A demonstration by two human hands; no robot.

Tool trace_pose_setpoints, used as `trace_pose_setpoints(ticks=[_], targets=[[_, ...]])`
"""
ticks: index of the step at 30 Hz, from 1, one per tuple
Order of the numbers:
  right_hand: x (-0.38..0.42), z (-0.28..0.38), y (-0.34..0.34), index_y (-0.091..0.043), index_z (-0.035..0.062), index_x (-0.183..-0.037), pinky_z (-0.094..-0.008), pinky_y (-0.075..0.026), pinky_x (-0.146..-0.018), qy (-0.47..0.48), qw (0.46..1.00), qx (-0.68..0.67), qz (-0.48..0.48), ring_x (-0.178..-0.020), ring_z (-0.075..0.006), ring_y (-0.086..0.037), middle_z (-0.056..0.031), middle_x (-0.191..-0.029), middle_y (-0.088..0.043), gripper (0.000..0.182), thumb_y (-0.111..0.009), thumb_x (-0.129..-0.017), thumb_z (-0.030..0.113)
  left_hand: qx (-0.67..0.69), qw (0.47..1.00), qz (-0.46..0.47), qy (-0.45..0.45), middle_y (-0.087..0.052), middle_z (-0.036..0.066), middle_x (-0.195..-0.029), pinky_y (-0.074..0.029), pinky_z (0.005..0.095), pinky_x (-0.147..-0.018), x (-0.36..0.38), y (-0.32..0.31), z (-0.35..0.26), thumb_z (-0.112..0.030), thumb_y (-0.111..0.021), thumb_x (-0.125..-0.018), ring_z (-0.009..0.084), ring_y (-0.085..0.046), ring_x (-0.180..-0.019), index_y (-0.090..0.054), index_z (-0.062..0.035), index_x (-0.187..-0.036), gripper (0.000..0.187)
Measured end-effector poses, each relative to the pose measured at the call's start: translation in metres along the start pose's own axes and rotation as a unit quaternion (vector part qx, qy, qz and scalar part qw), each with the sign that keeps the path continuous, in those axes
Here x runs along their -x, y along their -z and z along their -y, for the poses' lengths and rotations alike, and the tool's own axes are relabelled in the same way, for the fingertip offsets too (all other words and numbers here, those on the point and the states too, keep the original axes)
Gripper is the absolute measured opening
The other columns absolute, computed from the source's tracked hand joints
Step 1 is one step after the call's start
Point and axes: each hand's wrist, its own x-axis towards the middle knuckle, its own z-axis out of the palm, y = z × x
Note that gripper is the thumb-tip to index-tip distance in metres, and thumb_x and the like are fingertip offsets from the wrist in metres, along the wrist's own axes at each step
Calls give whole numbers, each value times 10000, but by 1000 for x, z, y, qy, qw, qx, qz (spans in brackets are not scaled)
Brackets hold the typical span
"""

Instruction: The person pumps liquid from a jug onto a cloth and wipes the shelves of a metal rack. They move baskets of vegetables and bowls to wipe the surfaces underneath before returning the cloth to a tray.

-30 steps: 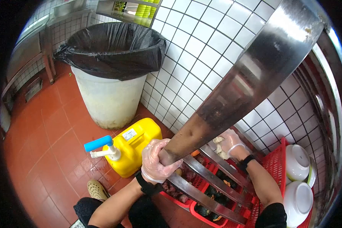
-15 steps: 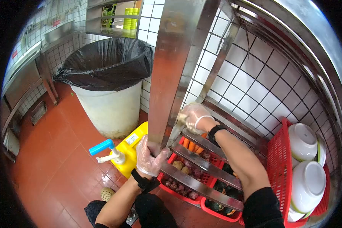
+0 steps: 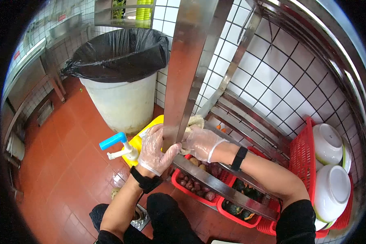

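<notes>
My left hand point(image 3: 156, 150), in a clear plastic glove, is wrapped round the lower part of an upright steel post point(image 3: 185, 69). Close by on the right, my gloved right hand point(image 3: 201, 143) presses a pale cloth point(image 3: 195, 122) against the rack beside the post. Part of the cloth is hidden behind the post and my fingers. Below both hands run the steel slats point(image 3: 219, 185) of a low shelf. Under them stand red baskets, one with small reddish-purple vegetables point(image 3: 195, 185) and another with dark green ones point(image 3: 238, 209).
A white bin point(image 3: 124, 101) lined with a black bag point(image 3: 122, 57) stands at upper left. A yellow container point(image 3: 135, 143) with a blue-handled pump point(image 3: 113, 141) is left of the post. White bowls point(image 3: 332, 189) fill a red basket point(image 3: 307, 162) at right.
My right hand has moved with the cloth toward me, closer to my left hand and the post. My left hand still holds the post. The view has shifted slightly.
</notes>
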Motion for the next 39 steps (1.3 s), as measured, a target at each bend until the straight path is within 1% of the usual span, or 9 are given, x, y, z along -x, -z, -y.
trace_pose_setpoints(ticks=[6,10,14,22,23,27,31,34,39], targets=[[-9,-26,1,-703,79,-1001,-427,-571,-821,-33,994,58,-83,-995,-335,-633,-112,-1054,-673,194,-630,-821,71,18,1000,13,7,-650,191,-1132,-436,481,-971,-2,0,2,-246,-707,-815,415,-575,-1093,-654,-51,-1096,345],[-15,-43,1,-708,76,-1019,-431,-555,-864,-141,988,61,-21,-1002,-354,-653,-140,-1027,-695,243,-664,-781,55,16,999,20,31,-648,194,-1110,-431,483,-970,5,-3,5,-245,-700,-825,415,-573,-1088,-648,-45,-1071,321],[-9,-10,-5,-684,38,-1051,-441,-549,-865,-22,999,27,-1,-990,-360,-667,-183,-1019,-693,277,-624,-780,30,32,999,0,37,-643,199,-1092,-443,484,-942,6,-10,8,-248,-700,-828,417,-578,-1060,-642,-40,-1055,314],[-5,-25,8,-715,50,-982,-423,-548,-840,-22,994,12,-103,-943,-321,-663,-152,-968,-699,208,-632,-791,58,72,995,17,70,-631,198,-1030,-465,468,-867,3,-13,3,-213,-711,-791,421,-588,-959,-630,-36,-1049,324],[-10,-36,16,-723,40,-910,-427,-559,-836,-75,996,51,-15,-930,-338,-686,-160,-950,-711,137,-645,-802,71,77,994,22,74,-631,198,-1014,-468,465,-856,2,-13,5,-198,-710,-783,422,-591,-943,-627,-34,-1045,321],[-13,-76,7,-700,61,-923,-458,-566,-819,-239,970,42,-2,-960,-375,-653,-137,-1026,-668,172,-667,-756,41,108,989,-22,104,-624,188,-935,-480,462,-781,2,-28,6,-159,-716,-753,425,-592,-843,-601,-21,-1052,349],[-20,-63,22,-715,48,-888,-450,-563,-833,-271,959,27,77,-1023,-355,-656,-130,-1001,-690,157,-653,-744,38,92,992,-43,76,-618,187,-893,-480,468,-740,4,-32,12,-150,-722,-725,441,-581,-794,-586,-17,-1067,391],[-14,-41,2,-724,53,-890,-413,-554,-832,-26,998,-1,-65,-993,-326,-644,-91,-1006,-689,200,-637,-712,21,81,992,-77,67,-617,198,-892,-480,472,-742,9,-41,19,-159,-714,-711,454,-580,-801,-589,-16,-1063,400],[-17,-33,15,-718,58,-891,-415,-567,-844,-66,998,10,-20,-1039,-321,-630,-81,-1023,-670,162,-651,-744,38,62,991,-114,45,-546,175,-757,-424,458,-643,5,-46,18,-216,-702,-717,424,-529,-695,-567,-37,-879,277]])
